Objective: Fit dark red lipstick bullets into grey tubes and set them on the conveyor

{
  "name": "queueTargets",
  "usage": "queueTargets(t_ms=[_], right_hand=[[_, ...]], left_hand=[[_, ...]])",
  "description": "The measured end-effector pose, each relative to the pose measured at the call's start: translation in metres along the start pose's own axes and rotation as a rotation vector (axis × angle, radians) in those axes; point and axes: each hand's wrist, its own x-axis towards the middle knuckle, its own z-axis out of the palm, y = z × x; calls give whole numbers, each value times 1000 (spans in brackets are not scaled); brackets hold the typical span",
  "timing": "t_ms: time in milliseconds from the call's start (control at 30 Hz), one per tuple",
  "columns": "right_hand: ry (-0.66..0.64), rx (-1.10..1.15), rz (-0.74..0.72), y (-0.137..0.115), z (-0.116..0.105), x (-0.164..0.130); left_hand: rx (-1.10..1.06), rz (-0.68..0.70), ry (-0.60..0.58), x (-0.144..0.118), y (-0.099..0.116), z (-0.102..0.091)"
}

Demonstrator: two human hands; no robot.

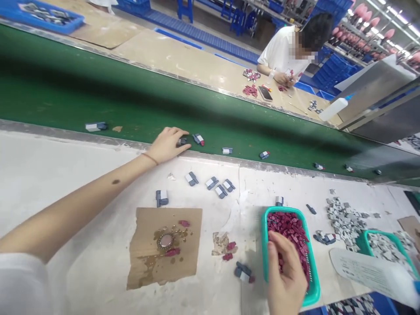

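Note:
My left hand [170,143] reaches onto the green conveyor belt [138,109], thumb and fingers apart around a small dark grey part [181,141]. Just right of its fingertips lies a grey-and-white part with a red end [198,139]. My right hand [286,273] is over the teal basket [314,284] of small dark red pieces [292,227]. Its thumb and index fingertips come together; what they hold, if anything, I cannot make out. Several grey-and-white parts [220,191] lie on the white table between the hands.
Cardboard [144,262] carries a round dish [166,240] amid wet spots and red pieces. At right are loose light grey pieces [341,218], a green basket [364,240] and a blurred white bottle [370,271]. Across the belt, a person [278,52] handles small parts.

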Motion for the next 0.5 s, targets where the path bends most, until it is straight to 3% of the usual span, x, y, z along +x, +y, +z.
queueTargets(t_ms=[67,200,267,400,500], right_hand=[[45,-162,41,23,-19,9],[-136,-366,12,58,-44,24],[-212,-394,-30,64,-47,28],[-364,-381,-124,60,-41,37],[-450,-384,-178,59,-37,45]], left_hand=[[167,60,-77,-9,-8,-8],[181,99,-103,-21,0,-15],[140,173,-184,-26,18,-12],[47,358,-499,-27,62,8],[48,424,-497,-12,90,33]])
